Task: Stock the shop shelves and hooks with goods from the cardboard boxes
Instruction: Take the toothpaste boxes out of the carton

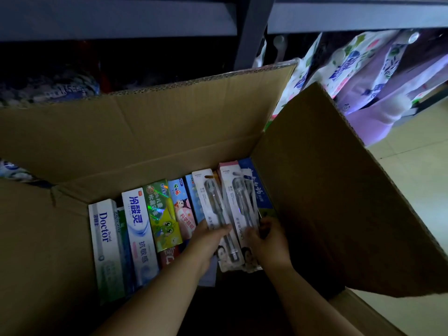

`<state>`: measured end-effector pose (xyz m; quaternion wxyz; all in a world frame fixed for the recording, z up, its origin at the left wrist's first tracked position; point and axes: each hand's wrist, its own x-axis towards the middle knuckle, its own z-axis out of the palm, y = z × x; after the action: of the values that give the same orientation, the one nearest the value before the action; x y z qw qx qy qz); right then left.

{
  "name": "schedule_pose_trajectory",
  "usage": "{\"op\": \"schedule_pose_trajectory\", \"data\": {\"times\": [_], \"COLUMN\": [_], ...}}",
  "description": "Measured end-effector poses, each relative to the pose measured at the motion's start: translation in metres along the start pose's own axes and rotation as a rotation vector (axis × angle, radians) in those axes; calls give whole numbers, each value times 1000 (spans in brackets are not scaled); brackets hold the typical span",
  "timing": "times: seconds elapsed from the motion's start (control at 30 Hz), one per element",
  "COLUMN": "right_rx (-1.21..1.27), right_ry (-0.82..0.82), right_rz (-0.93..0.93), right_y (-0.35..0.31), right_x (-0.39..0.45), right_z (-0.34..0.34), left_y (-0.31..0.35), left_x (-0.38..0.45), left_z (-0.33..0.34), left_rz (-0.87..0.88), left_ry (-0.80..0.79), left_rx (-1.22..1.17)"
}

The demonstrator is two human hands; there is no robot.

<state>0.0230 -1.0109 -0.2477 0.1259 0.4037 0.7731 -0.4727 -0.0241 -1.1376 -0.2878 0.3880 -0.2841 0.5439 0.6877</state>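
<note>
**Supervisor:** Walk me across the box, left to right.

**Operator:** I'm looking straight down into an open cardboard box [145, 132], flaps splayed. At nine o'clock inside it stands a white "Doctor" toothpaste carton [105, 248], then a white-and-blue toothpaste carton [140, 229], a green holographic carton [163, 214] with a frog on it, and a pink children's carton [184, 209], all packed side by side on edge.

**Supervisor:** And the hands?

**Operator:** My left hand [206, 241] sits near the centre, fingers curled round the lower part of a toothbrush blister pack [215, 207], thumb across its front. Just to its right, touching it, is a second toothbrush pack [238, 204]; my right hand [269, 241] pinches that one at its right edge, fingers bent behind it. Both packs lean toward twelve o'clock, with their lower ends in the box.

**Supervisor:** Which step is this?

**Operator:** Picking goods out, I judge; nothing from this grip has reached a hook yet. At two o'clock, outside the box, printed refill pouches [363, 69] lean under the grey shelf [351, 18].

**Supervisor:** Next move?

**Operator:** I'd lift both packs clear of the tall right flap [339, 190] without snagging, then find a hook; the hang slots at their tops look suited to that. No hook is in view.
</note>
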Motion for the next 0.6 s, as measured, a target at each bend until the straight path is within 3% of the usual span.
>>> {"op": "schedule_pose_trajectory", "data": {"times": [0.33, 0.6], "right_rx": [306, 405], "right_ry": [-140, -298], "right_rz": [148, 110], "right_y": [-1, -18], "right_x": [3, -9], "right_z": [2, -4], "left_y": [2, 15], "left_x": [-12, -37], "left_z": [-6, -10], "left_rz": [15, -8], "left_ry": [-86, -103], "left_rx": [-13, -93]}}
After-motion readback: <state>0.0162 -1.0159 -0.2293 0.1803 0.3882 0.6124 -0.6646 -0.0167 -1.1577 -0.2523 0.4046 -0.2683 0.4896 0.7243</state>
